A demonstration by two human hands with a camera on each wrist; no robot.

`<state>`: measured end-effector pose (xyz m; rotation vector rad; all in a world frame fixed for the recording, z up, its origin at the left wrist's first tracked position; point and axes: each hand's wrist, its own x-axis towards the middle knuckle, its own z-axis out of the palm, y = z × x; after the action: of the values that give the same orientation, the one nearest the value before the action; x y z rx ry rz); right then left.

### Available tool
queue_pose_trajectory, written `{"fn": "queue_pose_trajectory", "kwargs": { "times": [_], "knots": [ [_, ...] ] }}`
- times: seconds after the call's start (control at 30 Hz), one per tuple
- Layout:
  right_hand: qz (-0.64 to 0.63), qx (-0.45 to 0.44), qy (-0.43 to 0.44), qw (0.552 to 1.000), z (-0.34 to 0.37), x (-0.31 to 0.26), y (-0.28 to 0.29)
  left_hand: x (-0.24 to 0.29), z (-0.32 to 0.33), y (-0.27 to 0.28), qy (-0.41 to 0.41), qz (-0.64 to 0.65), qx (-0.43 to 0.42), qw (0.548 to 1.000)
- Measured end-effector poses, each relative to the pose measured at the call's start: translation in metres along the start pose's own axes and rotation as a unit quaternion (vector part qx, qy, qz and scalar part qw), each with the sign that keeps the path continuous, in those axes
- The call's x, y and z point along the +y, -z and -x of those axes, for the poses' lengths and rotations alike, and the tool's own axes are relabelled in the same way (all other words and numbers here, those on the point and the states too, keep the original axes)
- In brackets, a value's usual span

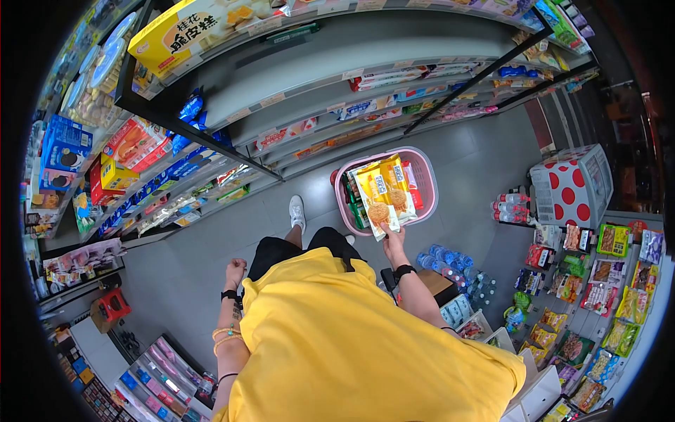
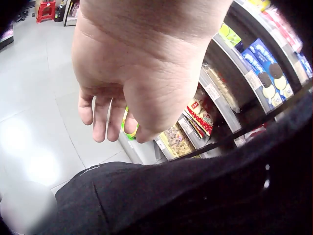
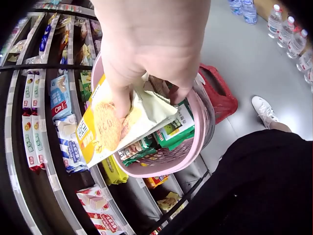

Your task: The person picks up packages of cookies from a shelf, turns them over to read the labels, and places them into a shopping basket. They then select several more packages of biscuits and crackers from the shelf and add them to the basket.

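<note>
Pinching a packet (image 1: pixel 377 200) over the basket (image 1: pixel 432 186) with the right hand (image 1: pixel 394 244); holding nothing in the left hand (image 1: pixel 236 271), loosely curled.

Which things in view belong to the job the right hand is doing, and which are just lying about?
In the job:
- right hand, pinching a yellow biscuit packet
- pink basket beneath it
- green packets in the basket

Just about:
- water bottles on the floor
- white box with red dots
- yellow carton on the shelf
</note>
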<state>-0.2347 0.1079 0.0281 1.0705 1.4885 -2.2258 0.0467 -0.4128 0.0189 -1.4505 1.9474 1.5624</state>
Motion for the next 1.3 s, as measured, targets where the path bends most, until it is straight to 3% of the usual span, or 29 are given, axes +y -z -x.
{"fn": "queue_pose_trajectory", "kwargs": {
  "times": [0.23,0.53,0.63,0.83,1.07,1.3],
  "knots": [
    [-0.148,-0.052,0.018,0.987,0.006,-0.007,-0.004,-0.006,-0.003,0.000,0.018,0.002,0.006,1.000],
    [-0.154,-0.071,-0.005,0.986,0.006,-0.009,-0.012,-0.013,-0.012,0.000,0.017,0.010,0.007,1.000],
    [-0.120,-0.001,-0.085,0.989,0.030,-0.031,-0.026,-0.011,-0.011,0.000,0.016,0.009,0.007,1.000],
    [-0.140,-0.078,-0.086,0.983,0.014,-0.023,-0.018,-0.005,-0.009,0.003,0.020,-0.018,0.002,1.000],
    [-0.155,-0.059,-0.120,0.979,0.008,-0.025,-0.018,-0.003,-0.018,0.008,-0.002,-0.032,-0.002,0.999],
    [-0.131,-0.079,-0.093,0.984,0.006,-0.024,-0.024,0.018,-0.014,0.010,-0.001,-0.059,-0.003,0.998]
  ]
}}
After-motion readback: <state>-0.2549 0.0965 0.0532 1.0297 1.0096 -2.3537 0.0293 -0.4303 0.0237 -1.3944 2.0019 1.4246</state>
